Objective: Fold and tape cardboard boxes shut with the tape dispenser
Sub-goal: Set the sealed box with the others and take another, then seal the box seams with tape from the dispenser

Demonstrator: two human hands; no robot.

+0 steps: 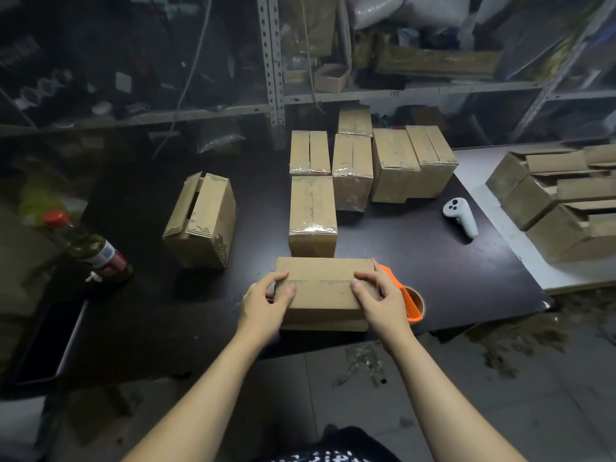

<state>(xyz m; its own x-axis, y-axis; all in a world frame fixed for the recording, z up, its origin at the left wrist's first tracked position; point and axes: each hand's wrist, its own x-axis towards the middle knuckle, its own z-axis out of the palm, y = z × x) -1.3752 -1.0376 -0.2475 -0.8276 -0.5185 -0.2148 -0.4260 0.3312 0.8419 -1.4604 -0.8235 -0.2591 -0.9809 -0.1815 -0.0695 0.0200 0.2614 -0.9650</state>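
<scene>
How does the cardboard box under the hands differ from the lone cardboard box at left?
The brown cardboard box under the hands has its flaps pressed flat; the lone brown cardboard box at left has flaps ajar with a gap. The left hand and right hand hold the first; nothing touches the second. Both are brown, without visible tape.

Head-worn view, forward-down, seemingly close.

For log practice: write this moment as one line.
left hand: holds box | right hand: holds box | tape dispenser: right of box
</scene>
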